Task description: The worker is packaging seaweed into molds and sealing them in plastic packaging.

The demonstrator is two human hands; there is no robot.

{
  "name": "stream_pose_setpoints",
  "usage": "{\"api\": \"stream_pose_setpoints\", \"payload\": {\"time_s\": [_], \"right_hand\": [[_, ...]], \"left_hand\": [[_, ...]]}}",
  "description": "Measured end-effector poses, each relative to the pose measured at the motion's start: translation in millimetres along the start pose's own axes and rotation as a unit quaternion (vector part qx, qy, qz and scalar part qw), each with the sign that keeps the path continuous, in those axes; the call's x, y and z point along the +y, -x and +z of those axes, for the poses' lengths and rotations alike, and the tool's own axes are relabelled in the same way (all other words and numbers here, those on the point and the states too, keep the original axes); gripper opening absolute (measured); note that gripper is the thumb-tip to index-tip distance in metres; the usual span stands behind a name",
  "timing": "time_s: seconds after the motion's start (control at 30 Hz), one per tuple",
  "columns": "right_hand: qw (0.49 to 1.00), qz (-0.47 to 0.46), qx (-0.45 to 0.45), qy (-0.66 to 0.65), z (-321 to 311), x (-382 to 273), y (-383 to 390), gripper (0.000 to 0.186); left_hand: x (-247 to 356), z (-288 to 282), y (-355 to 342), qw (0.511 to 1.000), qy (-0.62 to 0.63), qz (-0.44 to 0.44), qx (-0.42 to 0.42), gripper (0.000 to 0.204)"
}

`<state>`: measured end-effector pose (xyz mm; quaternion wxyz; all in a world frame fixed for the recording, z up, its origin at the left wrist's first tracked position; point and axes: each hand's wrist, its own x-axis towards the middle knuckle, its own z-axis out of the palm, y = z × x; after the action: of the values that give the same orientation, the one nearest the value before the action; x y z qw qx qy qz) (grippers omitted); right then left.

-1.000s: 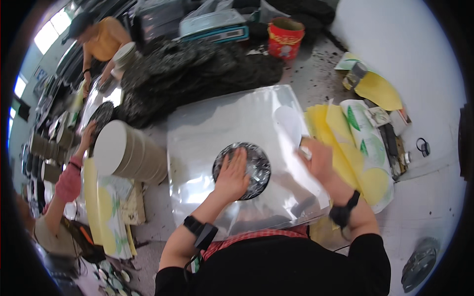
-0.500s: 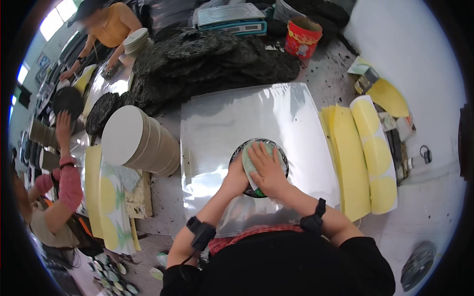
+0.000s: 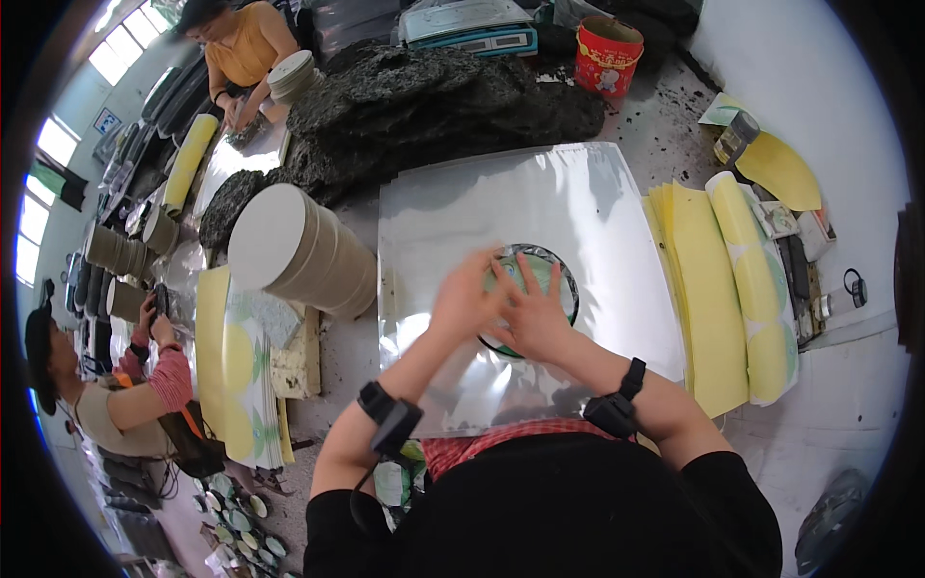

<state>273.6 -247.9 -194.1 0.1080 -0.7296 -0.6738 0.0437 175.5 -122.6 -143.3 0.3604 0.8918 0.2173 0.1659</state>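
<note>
Both hands lie flat and open, gripping nothing. The left hand (image 3: 464, 301) and the right hand (image 3: 532, 313) press side by side, fingers spread and partly crossed, on a pale green round label (image 3: 540, 275) that covers a dark round pressed cake (image 3: 568, 289). That cake sits in the near middle of a stack of silver foil sheets (image 3: 501, 202) spread on the work surface straight ahead of the person.

As a judgement, the label is already on the disc and the hands are smoothing it down; the foil lies flat and unfolded around the cake, so any wrapping is not yet begun.

Half a second ago the hands were already together on the disc, much as now. A second ago they were apart: the left on the bare dark disc, the right reaching to the yellow sheets.

Right of the foil lie flat yellow sheets (image 3: 708, 299) and a roll of yellow paper with green circles (image 3: 756, 289). To the left stands a stack of pale round discs (image 3: 299, 250). Beyond the foil rises a heap of dark loose material (image 3: 434, 96), with a red bucket (image 3: 607, 53) behind it. Two other people work at the far left.
</note>
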Motion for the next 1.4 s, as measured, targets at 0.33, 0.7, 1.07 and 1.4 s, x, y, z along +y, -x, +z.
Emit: {"api": "stream_pose_setpoints", "payload": {"time_s": [0.33,0.7,1.07,1.4], "right_hand": [[0.953,-0.151,0.189,-0.181,-51,-14,-5,0.040],[0.787,-0.482,-0.031,-0.385,118,-118,11,0.021],[0.947,0.038,-0.019,-0.319,28,121,35,0.065],[0.725,0.186,0.103,-0.656,41,109,33,0.056]], "left_hand": [[64,-63,-14,0.966,-0.239,0.091,-0.031,0.020],[-33,-72,-30,0.987,-0.123,-0.100,0.039,0.020],[-73,-9,177,0.969,-0.041,0.141,-0.198,0.028],[-86,-46,46,0.998,-0.060,0.029,-0.004,0.027]]}}
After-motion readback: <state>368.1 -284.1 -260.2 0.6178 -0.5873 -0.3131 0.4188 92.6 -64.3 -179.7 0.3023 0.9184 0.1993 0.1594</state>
